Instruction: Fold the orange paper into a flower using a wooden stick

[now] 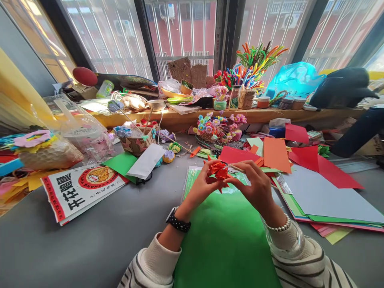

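Striped sleeves [156,266] come up from the bottom edge, over a green sheet [222,240] on the grey surface [99,240]. Both wrists bend in toward each other. Left hand [201,185] and right hand [255,185] pinch a folded red paper flower [218,170] between their fingertips, held up just above the sheet.

Striped cream sleeves [303,260], black watch [178,221], bead bracelet [280,228]

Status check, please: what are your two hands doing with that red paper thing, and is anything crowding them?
Left hand and right hand both pinch the red paper flower. Flower raised above the green sheet. Thin stick at the right fingers. Loose coloured paper just behind.
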Demonstrator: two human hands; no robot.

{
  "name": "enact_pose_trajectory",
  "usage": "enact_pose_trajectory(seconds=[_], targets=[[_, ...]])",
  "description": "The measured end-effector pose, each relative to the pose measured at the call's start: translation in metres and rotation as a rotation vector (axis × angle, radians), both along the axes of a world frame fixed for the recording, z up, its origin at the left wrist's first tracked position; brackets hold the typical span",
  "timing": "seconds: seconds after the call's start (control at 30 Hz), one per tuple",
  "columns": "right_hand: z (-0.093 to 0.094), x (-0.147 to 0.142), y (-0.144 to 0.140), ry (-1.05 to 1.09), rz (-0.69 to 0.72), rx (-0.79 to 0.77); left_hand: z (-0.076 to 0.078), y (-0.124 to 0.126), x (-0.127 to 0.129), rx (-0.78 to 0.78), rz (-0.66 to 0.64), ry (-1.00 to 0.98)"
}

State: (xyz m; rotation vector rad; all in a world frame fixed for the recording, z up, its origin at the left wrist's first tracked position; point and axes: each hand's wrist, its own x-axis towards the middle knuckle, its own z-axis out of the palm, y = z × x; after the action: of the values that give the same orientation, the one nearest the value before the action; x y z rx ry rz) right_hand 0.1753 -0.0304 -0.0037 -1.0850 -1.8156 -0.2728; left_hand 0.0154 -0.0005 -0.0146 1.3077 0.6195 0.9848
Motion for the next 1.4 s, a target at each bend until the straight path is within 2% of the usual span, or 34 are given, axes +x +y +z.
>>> enact_pose_trajectory(seconds=[0.23, 0.33, 0.5, 0.73, 1.03, 1.27, 1.4], targets=[[0.011, 0.012, 0.000, 0.033, 0.112, -0.141, 0.008, 0.000, -0.004, 0.010, 0.009, -0.077], [0.011, 0.011, -0.001, 0.019, 0.177, -0.158, 0.010, -0.001, -0.006, 0.039, 0.016, -0.100], [0.010, 0.008, -0.003, -0.004, 0.203, -0.183, 0.010, -0.004, -0.008, 0.095, 0.038, -0.076], [0.008, 0.003, -0.004, -0.038, 0.176, -0.081, 0.007, -0.004, -0.006, 0.157, 0.028, -0.033], [0.005, -0.001, -0.005, -0.083, 0.177, -0.040, 0.007, -0.008, -0.005, 0.257, 0.196, 0.022], [0.004, -0.002, -0.007, -0.084, 0.215, -0.014, 0.007, -0.009, -0.005, 0.260, 0.260, 0.038], [0.004, -0.002, -0.007, -0.076, 0.202, -0.056, 0.007, -0.006, -0.002, 0.201, 0.252, -0.037]])
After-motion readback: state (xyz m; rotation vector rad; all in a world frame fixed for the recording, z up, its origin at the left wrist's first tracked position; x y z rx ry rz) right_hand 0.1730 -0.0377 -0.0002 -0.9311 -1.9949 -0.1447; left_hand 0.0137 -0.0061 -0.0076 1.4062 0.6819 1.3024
